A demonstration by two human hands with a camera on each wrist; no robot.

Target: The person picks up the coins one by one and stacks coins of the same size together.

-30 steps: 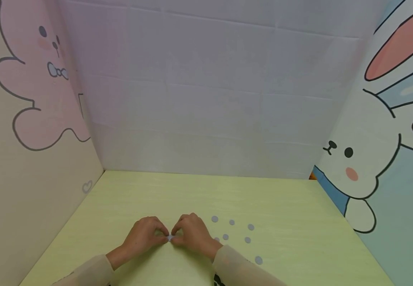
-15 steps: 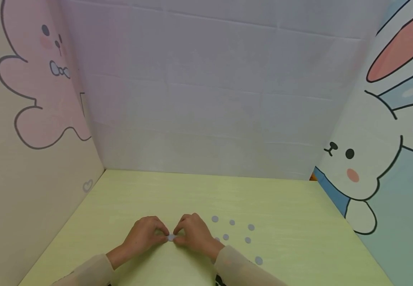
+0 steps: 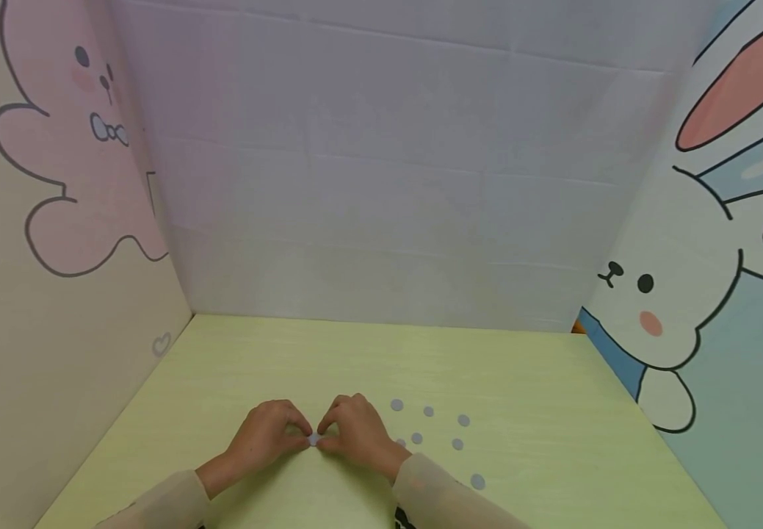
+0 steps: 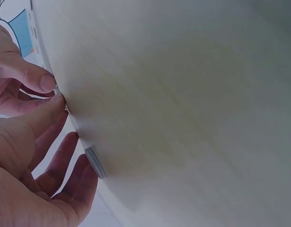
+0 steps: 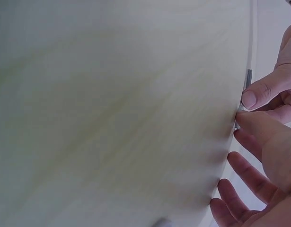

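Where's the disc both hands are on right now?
Head view: the disc is between the fingertips of the left hand and right hand, below and left of picture centre; the scattered discs lie to its right.

The desk point(image 3: 540, 411) is showing pale yellow-green, faintly streaked. The pinched disc point(image 3: 313, 440) is showing plain light grey, and the scattered discs point(image 3: 463, 420) between it and the desk's right edge are sharing that grey. The sleeves point(image 3: 163, 503) are showing cream-beige. Along the desk's far edge, the back wall point(image 3: 381, 169) is running pale lilac-grey. Beyond the left edge, a cream wall point(image 3: 37, 353) is bearing a pink bear point(image 3: 84, 184) outlined in grey, wearing a pale blue bow tie point(image 3: 109, 130). Beyond the right edge, a white rabbit point(image 3: 678, 301) is displaying black outlines, a coral cheek and coral inner ears.
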